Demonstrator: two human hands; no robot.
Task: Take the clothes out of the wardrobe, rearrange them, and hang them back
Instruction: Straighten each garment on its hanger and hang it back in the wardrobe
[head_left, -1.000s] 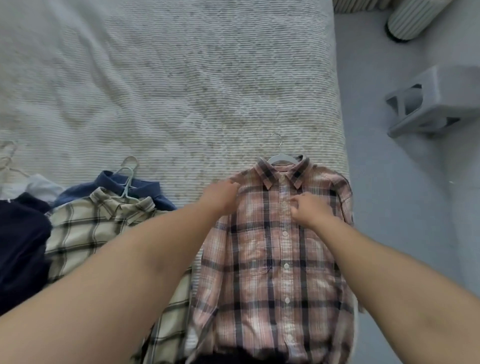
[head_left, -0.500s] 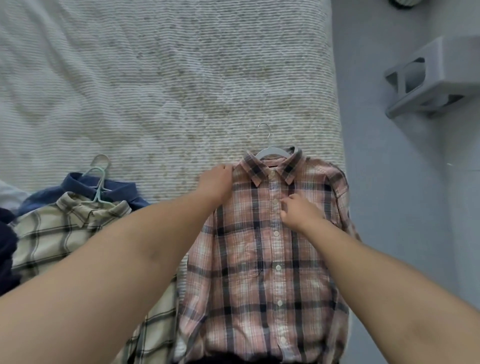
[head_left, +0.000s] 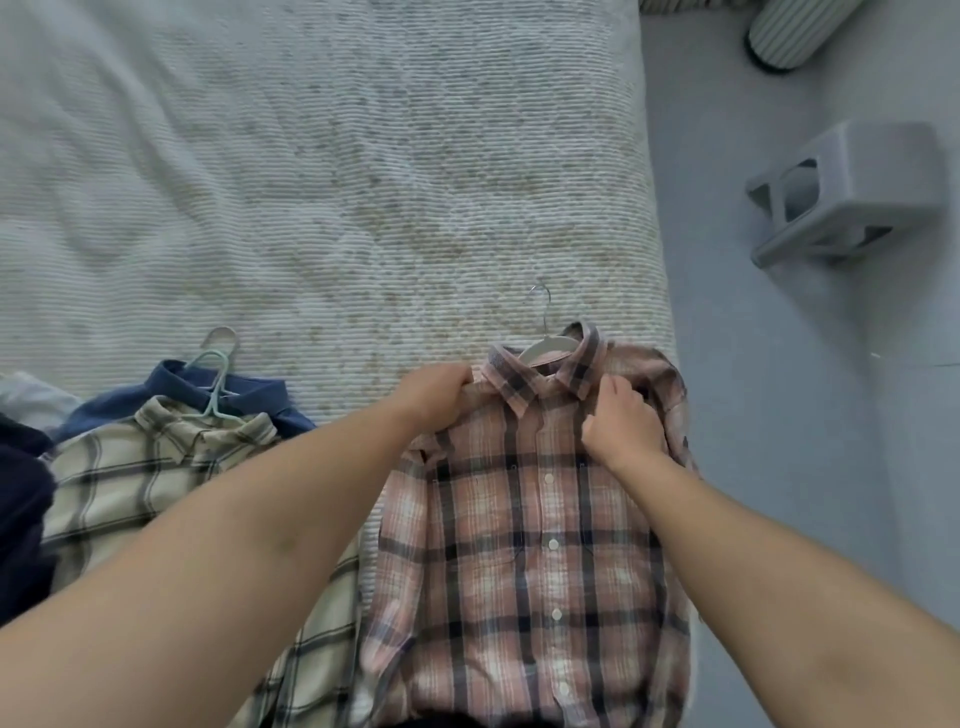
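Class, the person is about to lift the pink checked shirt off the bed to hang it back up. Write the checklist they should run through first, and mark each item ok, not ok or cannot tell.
1. Hanger inside the collar of the pink shirt: ok, its white shoulder shows in the neck opening.
2. Hook free to catch a rail: ok, it lies bare on the bed.
3. Left hand gripping the shoulder: ok, closed on the fabric.
4. Right hand gripping the other shoulder: ok, closed on the fabric.
5. Front buttoned up: ok lower down; cannot tell at the collar.
6. Clear of the cream checked shirt beside it: cannot tell, the left arm hides the edges.
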